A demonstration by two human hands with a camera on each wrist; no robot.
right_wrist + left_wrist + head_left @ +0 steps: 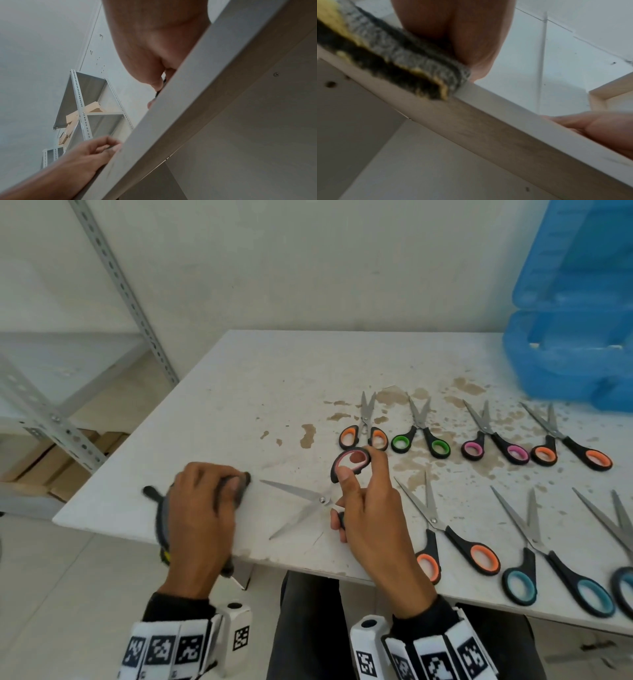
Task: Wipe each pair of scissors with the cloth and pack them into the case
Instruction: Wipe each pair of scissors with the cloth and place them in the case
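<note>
My right hand (356, 491) holds a pair of pink-handled scissors (308, 501) by the handles, blades spread apart and pointing left just over the table. My left hand (205, 501) grips a dark grey cloth (161, 518) with a yellow edge at the table's front left edge; in the left wrist view the cloth (399, 59) hangs over the edge. An open blue plastic case (575, 350) stands at the back right. Several more scissors lie in two rows, among them a green-handled pair (423, 436) and an orange-handled pair (448, 539).
The white table (239, 392) is stained brown around the back row of scissors. A metal shelf rack (51, 419) with cardboard boxes stands to the left. My knees sit below the table's front edge.
</note>
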